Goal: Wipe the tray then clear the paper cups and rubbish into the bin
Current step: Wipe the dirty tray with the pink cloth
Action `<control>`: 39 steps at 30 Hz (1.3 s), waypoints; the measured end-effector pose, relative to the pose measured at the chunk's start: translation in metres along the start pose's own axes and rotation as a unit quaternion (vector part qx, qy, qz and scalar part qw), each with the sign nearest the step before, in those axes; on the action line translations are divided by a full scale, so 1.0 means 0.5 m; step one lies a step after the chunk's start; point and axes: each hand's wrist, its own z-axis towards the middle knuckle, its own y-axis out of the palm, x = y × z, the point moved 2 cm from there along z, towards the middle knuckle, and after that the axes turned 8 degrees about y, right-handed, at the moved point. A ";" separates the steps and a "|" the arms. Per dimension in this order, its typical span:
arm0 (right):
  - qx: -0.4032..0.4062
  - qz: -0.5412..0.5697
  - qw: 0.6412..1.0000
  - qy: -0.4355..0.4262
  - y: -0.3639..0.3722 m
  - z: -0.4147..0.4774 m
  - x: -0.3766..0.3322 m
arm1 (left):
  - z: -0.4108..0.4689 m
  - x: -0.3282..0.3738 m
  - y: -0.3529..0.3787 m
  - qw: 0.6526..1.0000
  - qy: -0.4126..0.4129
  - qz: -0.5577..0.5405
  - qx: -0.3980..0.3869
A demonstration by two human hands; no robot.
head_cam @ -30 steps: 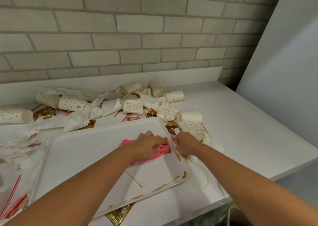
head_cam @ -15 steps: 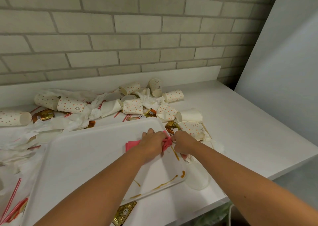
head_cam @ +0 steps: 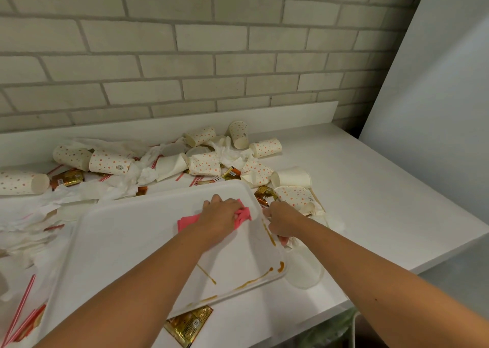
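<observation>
A white tray (head_cam: 127, 241) lies on the counter with brown sauce streaks (head_cam: 254, 281) along its near and right edges. My left hand (head_cam: 219, 218) presses a pink cloth (head_cam: 242, 215) onto the tray near its far right corner, fingers curled over the cloth. My right hand (head_cam: 283, 219) grips the tray's right rim. Several dotted paper cups (head_cam: 111, 162) lie tipped over behind the tray among crumpled napkins (head_cam: 127, 180).
Gold sauce packets (head_cam: 189, 325) poke out under the tray's near edge. Red-striped straws (head_cam: 19, 313) lie at the left. A clear lid (head_cam: 304, 271) sits right of the tray. A bin with a green liner (head_cam: 330, 331) shows below the counter edge. Brick wall behind.
My left hand with the pink cloth has slid up and back along the tray's far right corner. My right hand stays on the rim.
</observation>
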 end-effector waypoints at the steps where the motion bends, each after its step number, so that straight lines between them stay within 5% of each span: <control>1: 0.001 0.001 1.000 0.000 0.001 0.002 0.000 | 0.005 0.012 0.005 1.000 0.001 0.005 -0.002; 13: 0.015 -0.002 1.000 0.003 0.002 -0.001 -0.002 | -0.052 0.050 0.020 0.986 0.132 -0.028 -0.099; 22: -0.004 -0.030 0.999 -0.013 0.003 0.007 -0.001 | -0.013 0.086 0.026 0.999 0.010 -0.028 -0.012; 35: 0.034 -0.007 0.999 0.021 0.004 0.016 0.006 | -0.066 0.094 0.034 0.977 0.168 0.009 -0.128; 39: 0.019 0.008 1.000 0.016 0.006 0.016 0.009 | -0.067 0.070 0.027 0.986 0.136 -0.005 -0.092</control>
